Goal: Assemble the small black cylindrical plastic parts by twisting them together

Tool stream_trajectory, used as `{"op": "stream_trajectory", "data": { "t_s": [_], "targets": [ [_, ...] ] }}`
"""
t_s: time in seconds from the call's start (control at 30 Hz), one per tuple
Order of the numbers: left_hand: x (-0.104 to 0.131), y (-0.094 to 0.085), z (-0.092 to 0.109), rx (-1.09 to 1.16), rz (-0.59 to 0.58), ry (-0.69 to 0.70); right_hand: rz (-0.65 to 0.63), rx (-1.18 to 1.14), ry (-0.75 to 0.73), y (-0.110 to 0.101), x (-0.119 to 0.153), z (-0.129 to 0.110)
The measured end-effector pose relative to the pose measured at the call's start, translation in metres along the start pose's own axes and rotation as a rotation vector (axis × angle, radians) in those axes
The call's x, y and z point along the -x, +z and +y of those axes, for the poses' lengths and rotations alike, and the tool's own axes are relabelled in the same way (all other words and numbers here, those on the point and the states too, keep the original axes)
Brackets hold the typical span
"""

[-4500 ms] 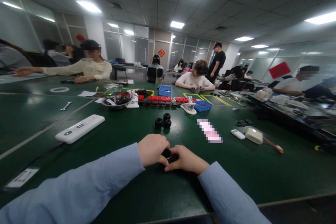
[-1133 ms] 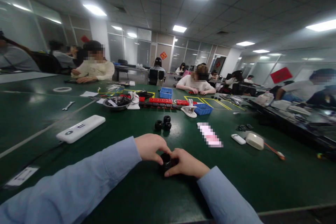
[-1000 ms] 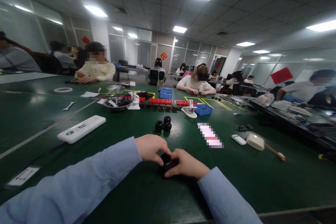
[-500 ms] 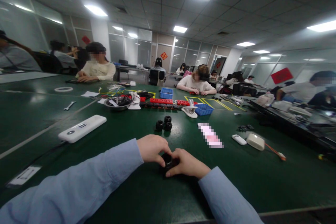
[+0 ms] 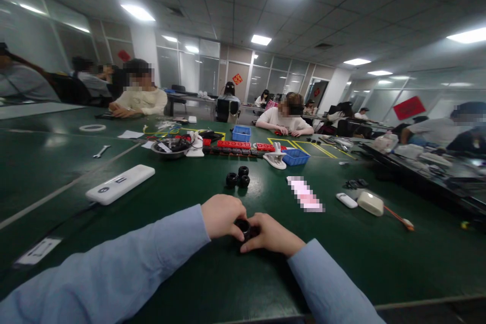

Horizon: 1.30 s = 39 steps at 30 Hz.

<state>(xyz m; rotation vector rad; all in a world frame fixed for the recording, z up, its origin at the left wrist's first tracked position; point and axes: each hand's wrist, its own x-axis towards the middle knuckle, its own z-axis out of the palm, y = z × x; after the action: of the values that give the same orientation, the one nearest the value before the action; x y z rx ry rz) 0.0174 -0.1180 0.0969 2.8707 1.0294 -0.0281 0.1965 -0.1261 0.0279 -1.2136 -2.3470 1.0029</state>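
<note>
Both hands meet around a small black toy wheel (image 5: pixel 243 229) on the green table. My left hand (image 5: pixel 225 216) grips it from the left, thumb at its near side. From the right, my right hand (image 5: pixel 270 235) curls its fingers and thumb about the same wheel. The fingers hide much of its rim, and only the dark hollow centre shows plainly. Just beyond my hands, several more black wheels (image 5: pixel 238 178) sit in a close cluster, one stacked or standing behind the others.
A white power bank-like device (image 5: pixel 120 185) lies left, a wrench (image 5: pixel 102 151) beyond it. Across the middle are a metal bowl (image 5: pixel 170 148), red blocks (image 5: pixel 233 145) and a blue bin (image 5: pixel 295 157). A blurred phone (image 5: pixel 305 194) and white box (image 5: pixel 370 204) lie right. A person (image 5: pixel 286 119) sits opposite.
Both hands stay closed around the wheel, with only slight finger shifts. The whole view has moved a little. The clustered wheels have not moved on the table.
</note>
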Motion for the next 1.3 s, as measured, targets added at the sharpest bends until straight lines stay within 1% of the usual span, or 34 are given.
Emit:
{"op": "stream_trajectory", "data": {
  "t_s": [0.17, 0.37, 0.53, 0.6, 0.77, 0.83, 0.93, 1.0, 1.03, 1.17, 1.23, 1.3],
  "targets": [
    [0.0, 0.001, 0.004, -0.035, 0.017, -0.066, 0.0, -0.025, 0.032, 0.0, -0.001, 0.001],
    [0.0, 0.006, 0.007, -0.083, 0.062, -0.153, 0.049, 0.022, 0.062, 0.003, -0.003, 0.005],
    [-0.003, 0.009, 0.006, -0.139, 0.1, -0.214, 0.088, 0.007, 0.093, 0.005, -0.003, 0.004],
    [-0.004, 0.01, 0.006, -0.15, 0.114, -0.24, 0.126, 0.059, 0.09, 0.005, -0.004, 0.003],
    [-0.008, 0.016, 0.005, -0.192, 0.189, -0.32, 0.288, 0.279, 0.044, 0.005, -0.008, 0.005],
    [-0.009, 0.019, 0.002, -0.199, 0.206, -0.334, 0.313, 0.306, 0.038, 0.005, -0.01, 0.007],
    [-0.01, 0.018, -0.005, -0.171, 0.185, -0.341, 0.316, 0.319, 0.029, 0.005, -0.011, 0.009],
    [-0.011, 0.016, -0.013, -0.131, 0.166, -0.307, 0.305, 0.321, 0.026, 0.003, -0.011, 0.011],
    [-0.011, 0.014, -0.017, -0.1, 0.161, -0.26, 0.299, 0.314, 0.024, 0.002, -0.01, 0.011],
    [-0.013, 0.007, -0.037, 0.093, 0.144, 0.06, 0.304, 0.214, -0.013, -0.001, -0.011, 0.016],
    [-0.016, 0.005, -0.045, 0.165, 0.102, 0.187, 0.295, 0.179, -0.037, -0.002, -0.014, 0.02],
    [-0.018, 0.003, -0.049, 0.213, 0.042, 0.276, 0.261, 0.188, -0.053, -0.003, -0.018, 0.023]
  ]
}}
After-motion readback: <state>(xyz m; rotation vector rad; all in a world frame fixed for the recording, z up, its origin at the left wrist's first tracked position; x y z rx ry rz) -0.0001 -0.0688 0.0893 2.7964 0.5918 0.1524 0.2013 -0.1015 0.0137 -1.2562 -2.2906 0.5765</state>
